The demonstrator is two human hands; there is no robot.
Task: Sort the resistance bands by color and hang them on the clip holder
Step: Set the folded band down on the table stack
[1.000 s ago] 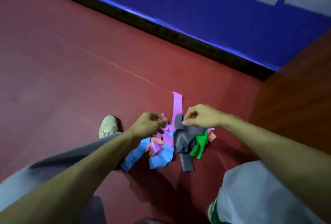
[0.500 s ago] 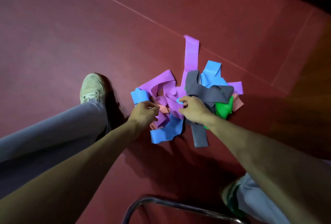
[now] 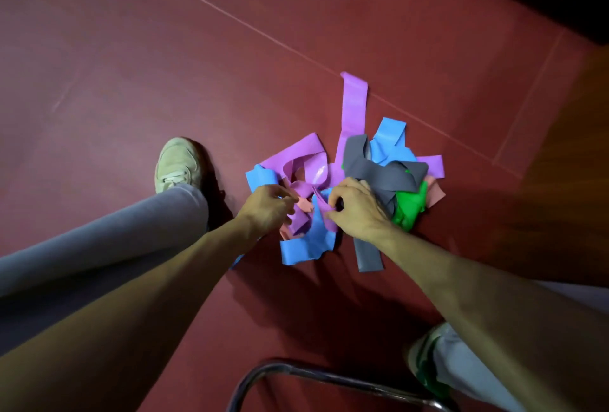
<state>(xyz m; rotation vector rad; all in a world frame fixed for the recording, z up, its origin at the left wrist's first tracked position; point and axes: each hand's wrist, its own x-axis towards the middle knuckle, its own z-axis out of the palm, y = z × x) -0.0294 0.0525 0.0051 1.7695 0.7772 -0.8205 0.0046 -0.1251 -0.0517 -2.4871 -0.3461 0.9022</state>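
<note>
- The heap of resistance bands (image 3: 346, 181) lies on the red floor (image 3: 164, 49) in front of you, and both of your hands are down in it.
- Your left hand (image 3: 267, 210) is at the heap's 9 o'clock edge. Its fingers are curled and the tips pinch a purple loop (image 3: 301, 187), just above a scrap of pink band (image 3: 304, 205).
- Your right hand (image 3: 357, 210) is near the middle of the heap, towards 6 o'clock. Its knuckles are bent, and the thumb and forefinger nip a purple strip (image 3: 319, 200) that runs slantwise between your two hands.
- The hands are close together but not touching.
- A long purple band (image 3: 354, 105) sticks straight out of the heap at 12 o'clock and lies flat.
- Blue bands show in three places: one end at 1 o'clock (image 3: 389, 138), one at 10 o'clock (image 3: 262, 176) just beyond your left knuckles, and a wide crumpled piece at 7 o'clock (image 3: 306, 247).
- A grey band (image 3: 382, 174) crosses the right half of the heap. It passes under your right hand and its tail comes out at 5 o'clock.
- A green band (image 3: 408, 210) is bunched at 4 o'clock, partly tucked under the grey one.
- Your left shoe (image 3: 176, 162) stands on the floor off the heap's 9 o'clock side, with your grey trouser leg (image 3: 99, 240) running back from it.
- A bent metal tube (image 3: 313, 373) curves across the floor at the picture's 6 o'clock, and your right shoe (image 3: 421, 362) is beside it.
</note>
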